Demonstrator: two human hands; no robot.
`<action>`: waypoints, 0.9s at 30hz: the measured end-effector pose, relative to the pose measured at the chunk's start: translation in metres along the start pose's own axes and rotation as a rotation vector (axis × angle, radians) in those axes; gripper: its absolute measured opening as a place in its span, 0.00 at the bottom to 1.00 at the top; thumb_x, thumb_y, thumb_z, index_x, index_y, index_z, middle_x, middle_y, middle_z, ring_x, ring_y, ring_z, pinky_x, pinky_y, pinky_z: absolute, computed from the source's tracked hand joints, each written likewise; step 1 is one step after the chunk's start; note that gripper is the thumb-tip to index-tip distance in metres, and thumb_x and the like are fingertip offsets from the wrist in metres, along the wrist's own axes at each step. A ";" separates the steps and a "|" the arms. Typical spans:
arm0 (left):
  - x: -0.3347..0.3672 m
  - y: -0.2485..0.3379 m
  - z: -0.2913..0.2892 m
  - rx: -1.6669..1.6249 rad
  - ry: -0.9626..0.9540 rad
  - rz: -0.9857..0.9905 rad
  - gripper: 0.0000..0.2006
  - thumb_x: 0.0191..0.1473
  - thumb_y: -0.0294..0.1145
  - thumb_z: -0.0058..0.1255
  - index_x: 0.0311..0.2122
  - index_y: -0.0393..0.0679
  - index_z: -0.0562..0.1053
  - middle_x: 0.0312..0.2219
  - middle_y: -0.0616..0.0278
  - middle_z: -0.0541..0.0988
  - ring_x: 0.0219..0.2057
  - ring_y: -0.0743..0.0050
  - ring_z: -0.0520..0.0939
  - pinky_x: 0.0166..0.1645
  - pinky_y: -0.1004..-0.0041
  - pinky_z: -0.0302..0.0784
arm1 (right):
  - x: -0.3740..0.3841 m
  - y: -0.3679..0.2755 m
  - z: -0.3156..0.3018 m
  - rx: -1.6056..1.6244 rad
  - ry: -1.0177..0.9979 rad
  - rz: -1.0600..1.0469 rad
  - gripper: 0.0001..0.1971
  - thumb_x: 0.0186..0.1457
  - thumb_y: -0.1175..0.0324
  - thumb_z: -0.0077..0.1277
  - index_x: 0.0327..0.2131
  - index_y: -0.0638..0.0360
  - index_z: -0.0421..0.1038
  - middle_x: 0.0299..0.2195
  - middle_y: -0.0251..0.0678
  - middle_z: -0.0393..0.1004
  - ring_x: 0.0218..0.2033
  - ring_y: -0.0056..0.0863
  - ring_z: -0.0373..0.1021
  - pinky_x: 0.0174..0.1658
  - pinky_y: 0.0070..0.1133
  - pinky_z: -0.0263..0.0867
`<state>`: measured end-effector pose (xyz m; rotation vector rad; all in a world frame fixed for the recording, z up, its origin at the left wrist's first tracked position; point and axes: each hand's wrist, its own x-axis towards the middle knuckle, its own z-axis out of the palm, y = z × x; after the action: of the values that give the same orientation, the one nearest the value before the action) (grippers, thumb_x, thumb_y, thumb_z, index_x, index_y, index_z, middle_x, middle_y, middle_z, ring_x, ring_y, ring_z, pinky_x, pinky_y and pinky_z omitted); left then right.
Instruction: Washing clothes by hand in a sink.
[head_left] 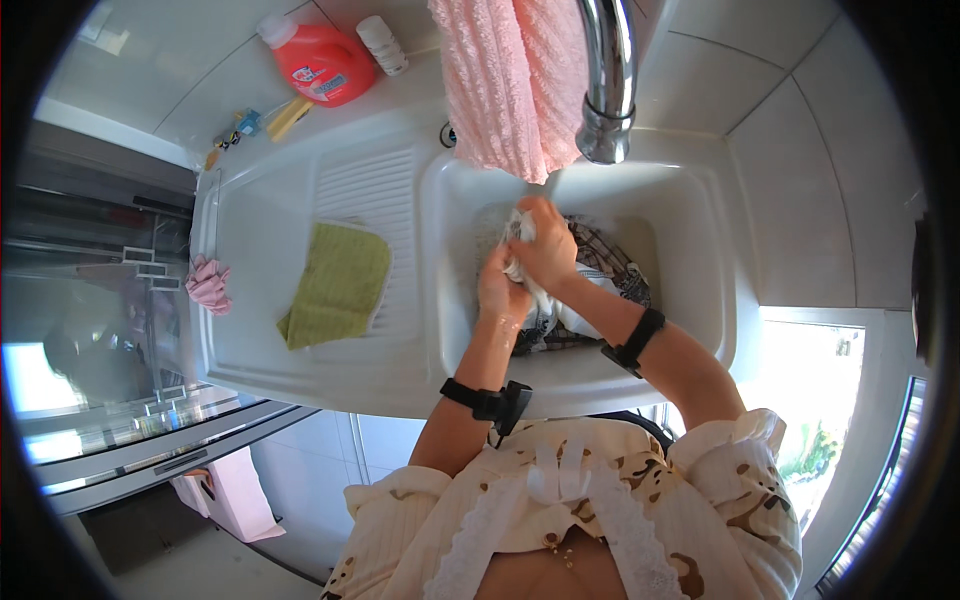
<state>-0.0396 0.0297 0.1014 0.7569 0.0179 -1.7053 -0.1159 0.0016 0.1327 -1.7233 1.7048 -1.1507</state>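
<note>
Red plastic handled jug (338, 62) is bearing a small printed label (306, 74); its lettering is showing too small to read.

Laundry corner, apparently of a home. Diagnostic features: 1 white sink (250, 345) with a ribbed washboard (365, 190) at left and a basin (695, 250) of crumpled fabrics (632, 284) at right; 1 chrome faucet (607, 110); 1 red handled jug (322, 66), far left; 1 pink towel (515, 85), hanging beside the faucet; pale tiled walls (800, 190).
</note>
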 end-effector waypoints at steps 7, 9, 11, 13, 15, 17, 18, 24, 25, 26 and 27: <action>-0.012 0.029 0.017 0.070 -0.184 -0.100 0.20 0.50 0.52 0.35 0.35 0.43 0.63 0.26 0.60 0.69 0.28 0.66 0.73 0.33 0.68 0.71 | -0.049 -0.026 -0.016 0.196 -0.090 -0.210 0.08 0.34 0.72 0.51 0.24 0.59 0.65 0.26 0.38 0.67 0.30 0.38 0.63 0.36 0.28 0.59; -0.002 0.023 -0.002 0.076 -0.157 -0.095 0.22 0.50 0.54 0.35 0.36 0.43 0.63 0.27 0.58 0.70 0.27 0.67 0.73 0.31 0.69 0.71 | -0.046 -0.022 -0.014 0.228 -0.099 -0.278 0.07 0.36 0.71 0.51 0.22 0.60 0.65 0.24 0.39 0.67 0.28 0.39 0.63 0.32 0.27 0.59; -0.001 0.020 -0.014 0.082 -0.118 -0.050 0.20 0.51 0.51 0.33 0.34 0.44 0.65 0.26 0.59 0.71 0.26 0.68 0.74 0.31 0.70 0.71 | -0.045 -0.022 -0.014 0.227 -0.108 -0.293 0.07 0.36 0.70 0.51 0.21 0.61 0.65 0.22 0.40 0.66 0.26 0.39 0.63 0.30 0.27 0.60; -0.006 0.014 -0.021 0.018 -0.064 -0.073 0.18 0.52 0.49 0.33 0.32 0.43 0.64 0.23 0.63 0.70 0.25 0.71 0.73 0.29 0.71 0.71 | -0.044 -0.021 -0.012 0.227 -0.124 -0.312 0.07 0.37 0.69 0.51 0.20 0.61 0.65 0.20 0.42 0.66 0.24 0.40 0.63 0.28 0.27 0.60; -0.008 0.009 -0.019 -0.051 -0.008 -0.086 0.16 0.53 0.47 0.33 0.30 0.43 0.64 0.21 0.66 0.70 0.23 0.73 0.73 0.28 0.73 0.72 | -0.042 -0.014 -0.007 0.095 -0.283 -0.281 0.09 0.38 0.66 0.51 0.21 0.61 0.66 0.19 0.43 0.66 0.21 0.41 0.63 0.25 0.28 0.60; -0.003 0.003 -0.014 0.022 0.409 0.126 0.12 0.52 0.40 0.34 0.27 0.43 0.67 0.25 0.63 0.72 0.30 0.71 0.73 0.31 0.71 0.71 | -0.031 -0.001 0.002 0.113 -0.334 -0.170 0.09 0.40 0.65 0.50 0.22 0.60 0.67 0.18 0.43 0.66 0.21 0.42 0.63 0.26 0.28 0.61; 0.005 0.008 -0.019 0.035 0.560 0.059 0.09 0.50 0.36 0.38 0.30 0.43 0.66 0.27 0.63 0.71 0.30 0.73 0.72 0.31 0.72 0.70 | -0.023 0.009 0.009 0.129 -0.376 -0.053 0.09 0.41 0.63 0.50 0.23 0.59 0.68 0.17 0.43 0.66 0.21 0.43 0.64 0.26 0.28 0.61; 0.016 0.027 -0.038 0.101 0.414 0.045 0.09 0.43 0.34 0.48 0.30 0.46 0.65 0.23 0.66 0.64 0.22 0.76 0.65 0.27 0.78 0.61 | 0.027 0.100 0.062 -0.114 -0.355 -0.119 0.18 0.40 0.60 0.51 0.37 0.53 0.64 0.39 0.42 0.61 0.40 0.41 0.61 0.40 0.30 0.60; 0.015 0.029 -0.048 0.162 0.431 0.003 0.10 0.41 0.34 0.50 0.30 0.47 0.65 0.21 0.67 0.61 0.19 0.77 0.62 0.27 0.80 0.59 | 0.013 0.096 0.075 -0.392 -0.375 -0.092 0.18 0.40 0.61 0.51 0.37 0.52 0.64 0.39 0.42 0.60 0.41 0.42 0.60 0.40 0.32 0.60; 0.012 0.025 -0.041 0.135 0.505 0.021 0.10 0.40 0.31 0.50 0.30 0.48 0.64 0.21 0.68 0.59 0.18 0.78 0.59 0.27 0.80 0.58 | 0.004 0.093 0.079 -0.676 -0.375 -0.063 0.18 0.40 0.62 0.50 0.38 0.51 0.63 0.39 0.42 0.60 0.42 0.42 0.59 0.39 0.34 0.60; 0.011 0.023 -0.041 0.130 0.511 0.029 0.10 0.40 0.31 0.50 0.30 0.48 0.64 0.21 0.68 0.59 0.18 0.78 0.59 0.27 0.80 0.58 | -0.001 0.093 0.085 -0.671 -0.381 -0.071 0.18 0.40 0.62 0.50 0.38 0.51 0.63 0.39 0.42 0.60 0.42 0.42 0.59 0.39 0.34 0.60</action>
<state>-0.0014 0.0297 0.0723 1.2676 0.2490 -1.4563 -0.1025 -0.0296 0.0114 -2.2161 1.9022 -0.2240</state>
